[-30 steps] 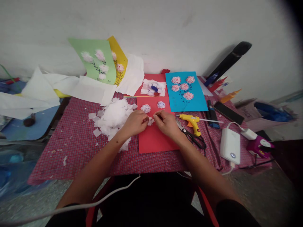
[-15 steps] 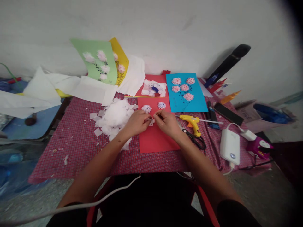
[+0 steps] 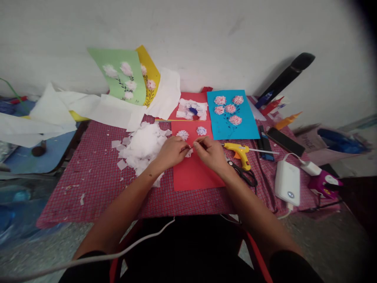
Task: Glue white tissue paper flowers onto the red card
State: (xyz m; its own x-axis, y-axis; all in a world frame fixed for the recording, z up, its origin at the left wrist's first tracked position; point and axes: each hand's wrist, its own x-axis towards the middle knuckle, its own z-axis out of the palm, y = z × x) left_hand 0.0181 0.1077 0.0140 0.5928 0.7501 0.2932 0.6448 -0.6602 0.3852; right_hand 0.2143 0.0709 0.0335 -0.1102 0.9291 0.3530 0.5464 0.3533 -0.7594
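Note:
Both my hands meet over a red paper sheet (image 3: 194, 173) on the checked cloth. My left hand (image 3: 172, 151) pinches a small white tissue piece (image 3: 188, 152). My right hand (image 3: 209, 152) is closed on a thin stick whose tip touches that tissue. Two small finished tissue flowers (image 3: 182, 135) sit on the red sheet just beyond my fingers. A heap of white tissue squares (image 3: 143, 146) lies left of my left hand.
A yellow glue gun (image 3: 240, 151) and black scissors (image 3: 244, 175) lie right of my right hand. Beyond are a blue card with pink flowers (image 3: 232, 114), a white power bank (image 3: 287, 182), a phone (image 3: 284, 141), and green and yellow cards (image 3: 125, 74) against the wall.
My hands stay together over the red sheet with only slight shifts of the fingers and stick; the view has moved a little.

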